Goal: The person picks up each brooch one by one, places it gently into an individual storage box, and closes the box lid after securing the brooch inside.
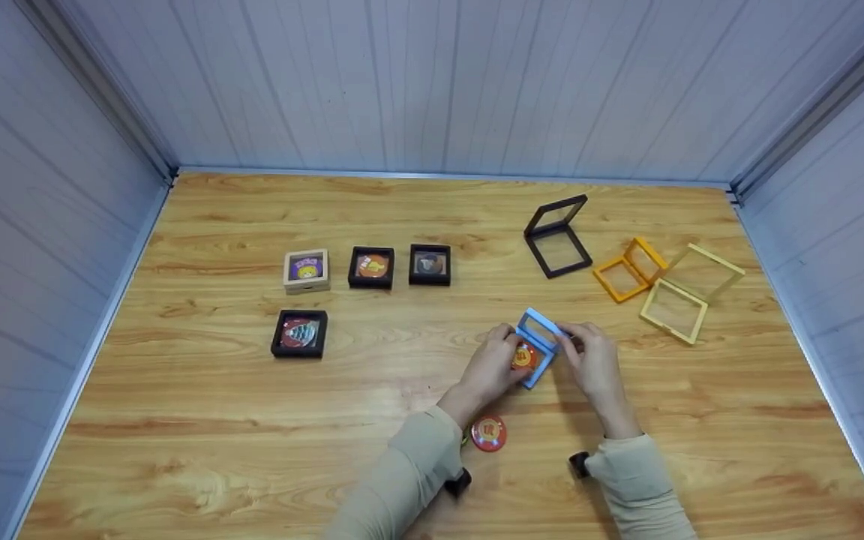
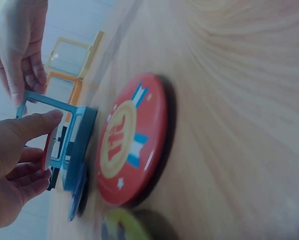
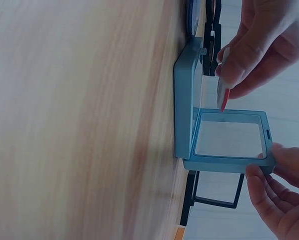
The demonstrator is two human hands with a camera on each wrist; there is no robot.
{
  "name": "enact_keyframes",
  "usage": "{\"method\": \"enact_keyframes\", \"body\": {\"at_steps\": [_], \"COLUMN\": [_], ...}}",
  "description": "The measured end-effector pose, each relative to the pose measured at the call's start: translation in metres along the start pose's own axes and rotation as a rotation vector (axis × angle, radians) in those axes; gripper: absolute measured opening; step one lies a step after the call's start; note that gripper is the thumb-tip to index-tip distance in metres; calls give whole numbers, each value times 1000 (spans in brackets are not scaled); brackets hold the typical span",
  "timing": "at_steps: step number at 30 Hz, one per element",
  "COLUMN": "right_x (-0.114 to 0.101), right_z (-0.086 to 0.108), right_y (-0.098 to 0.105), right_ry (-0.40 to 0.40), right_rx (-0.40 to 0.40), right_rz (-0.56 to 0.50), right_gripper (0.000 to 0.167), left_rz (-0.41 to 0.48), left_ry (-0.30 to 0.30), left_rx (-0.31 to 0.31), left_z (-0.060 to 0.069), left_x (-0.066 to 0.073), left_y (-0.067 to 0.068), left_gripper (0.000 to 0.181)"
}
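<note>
A light blue display frame [image 1: 540, 341] stands hinged apart on the table, one half flat and the other raised. My right hand [image 1: 594, 367] pinches the outer edge of the raised half. In my left hand [image 1: 488, 369], a round red badge [image 1: 523, 355] is pinched between thumb and fingers, just above the flat half; the right wrist view shows this badge [image 3: 223, 85] edge-on. Another red badge [image 2: 132, 140] lies face up near my left wrist, beside a yellow-green badge [image 2: 120, 226] partly out of view. A dark blue badge [image 2: 78, 192] lies close to the frame.
Left on the table are a cream frame [image 1: 307, 271] and black frames [image 1: 371, 268], [image 1: 430, 265], [image 1: 300, 334], each holding a badge. To the right, a black frame [image 1: 558, 236], an orange frame [image 1: 630, 271] and a yellow frame [image 1: 691, 294] stand unfolded. Panels wall the table's back and sides.
</note>
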State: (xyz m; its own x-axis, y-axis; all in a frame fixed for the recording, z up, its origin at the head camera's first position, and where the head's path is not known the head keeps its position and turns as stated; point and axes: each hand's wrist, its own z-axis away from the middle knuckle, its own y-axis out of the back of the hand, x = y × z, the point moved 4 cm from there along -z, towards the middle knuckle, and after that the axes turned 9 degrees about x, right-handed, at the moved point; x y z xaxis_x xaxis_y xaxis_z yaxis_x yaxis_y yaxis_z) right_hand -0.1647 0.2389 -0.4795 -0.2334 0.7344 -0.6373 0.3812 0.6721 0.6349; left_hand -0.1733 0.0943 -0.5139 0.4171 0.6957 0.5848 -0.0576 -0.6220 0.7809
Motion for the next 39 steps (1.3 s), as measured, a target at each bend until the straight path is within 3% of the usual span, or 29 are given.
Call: {"method": "enact_keyframes", "body": {"at_steps": [7,21,30,39], "right_x": [0,-1,1,1], "right_z": [0,1,1,1], "right_y": [0,0,-1,1], "right_ry": [5,-13,-25,-22], "right_rx": [9,-7,-9,-5], "right_rz": [-6,2,-1,-2], "right_gripper": [14,15,14,14], "left_rz": [-41,-154,-61,-73], "left_ry": [-29,-74,-53,-41], "left_rx": [-3,6,1,-22], "left_z": [-2,-4,-1,4], "left_x": [0,-1,-7,-19], "left_y": [-9,-15,-8,4], "left_gripper": [47,50,53,62]}}
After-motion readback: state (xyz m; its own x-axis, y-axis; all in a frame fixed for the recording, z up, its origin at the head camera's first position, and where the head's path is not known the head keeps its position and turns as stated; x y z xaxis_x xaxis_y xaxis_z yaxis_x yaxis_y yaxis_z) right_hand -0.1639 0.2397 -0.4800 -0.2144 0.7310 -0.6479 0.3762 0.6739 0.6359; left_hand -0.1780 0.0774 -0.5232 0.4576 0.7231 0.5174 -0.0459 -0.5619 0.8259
